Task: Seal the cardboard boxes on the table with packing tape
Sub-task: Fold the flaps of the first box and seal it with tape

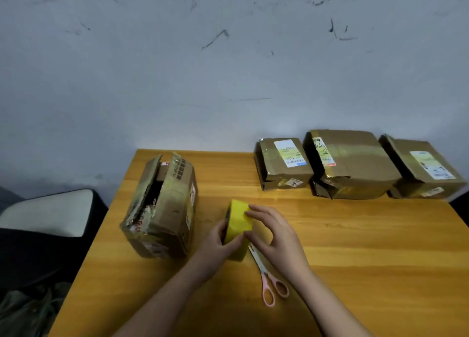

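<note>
A yellow roll of packing tape (239,220) stands on edge near the middle of the wooden table (355,235). My left hand (215,245) grips the roll from its left side. My right hand (274,232) touches the roll's outer face with thumb and fingertips, picking at the tape. To the left stands a worn cardboard box (162,209) with its top flaps gaping open. Three closed cardboard boxes line the far right edge: a small one (281,166), a bigger one (352,164) and one at the corner (423,171).
Pink-handled scissors (266,273) lie on the table just under my right wrist. A dark chair with a pale cushion (48,209) stands left of the table. A scuffed white wall rises directly behind the table.
</note>
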### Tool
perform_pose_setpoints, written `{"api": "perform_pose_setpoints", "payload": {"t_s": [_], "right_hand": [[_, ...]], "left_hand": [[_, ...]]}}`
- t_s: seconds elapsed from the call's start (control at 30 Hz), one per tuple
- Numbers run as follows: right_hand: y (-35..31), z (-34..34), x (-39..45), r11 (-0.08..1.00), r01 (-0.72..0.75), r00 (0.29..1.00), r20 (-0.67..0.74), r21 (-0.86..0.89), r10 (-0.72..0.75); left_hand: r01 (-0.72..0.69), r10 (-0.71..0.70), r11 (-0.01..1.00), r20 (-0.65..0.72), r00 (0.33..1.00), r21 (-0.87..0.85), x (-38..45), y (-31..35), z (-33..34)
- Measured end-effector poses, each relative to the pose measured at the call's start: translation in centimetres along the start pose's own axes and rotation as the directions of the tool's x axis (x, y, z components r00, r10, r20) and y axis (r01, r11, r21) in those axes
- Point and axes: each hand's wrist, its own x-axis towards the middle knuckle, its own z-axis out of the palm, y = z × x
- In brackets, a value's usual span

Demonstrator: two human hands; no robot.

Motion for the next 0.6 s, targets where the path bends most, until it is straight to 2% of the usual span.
{"api": "perform_pose_setpoints", "payload": {"t_s": [0.07,0.17,0.3,0.4,0.5,0.57,0.6], "right_hand": [[-1.0,0.2,0.2,0.996,0.062,0.993,-0.096,-0.065,-0.068],[-2.0,1.1,0.5,0.991,0.114,0.964,-0.232,-0.069,-0.127],[-3.2,1.7,1.2,0.983,0.174,0.924,-0.336,-0.061,-0.184],[-4.1,1.8,2.1,0.984,0.171,0.912,-0.370,-0.043,-0.175],[-5.1,1.8,3.1,0.992,0.123,0.912,-0.397,0.027,-0.102],[-5.7,1.6,3.7,0.993,0.108,0.933,-0.350,0.051,-0.084],[-6.0,1.5,3.8,0.993,0.102,0.952,-0.294,0.053,-0.082]], "left_hand": [[-0.033,0.033,0.999,-0.009,0.999,-0.010,-0.2,0.8,-0.4],[-0.059,0.059,0.997,-0.015,0.998,-0.042,0.0,1.6,-1.2],[-0.046,0.048,0.988,0.010,0.999,-0.147,-1.0,3.1,-2.4],[0.039,-0.037,0.986,0.016,0.999,-0.160,0.6,2.4,-4.2],[0.075,-0.056,0.987,0.130,0.990,-0.144,5.1,-3.6,-7.0],[0.080,-0.039,0.965,0.163,0.986,-0.251,4.6,-2.1,-7.4],[0.090,-0.045,0.943,0.146,0.988,-0.322,2.7,1.2,-7.0]]}}
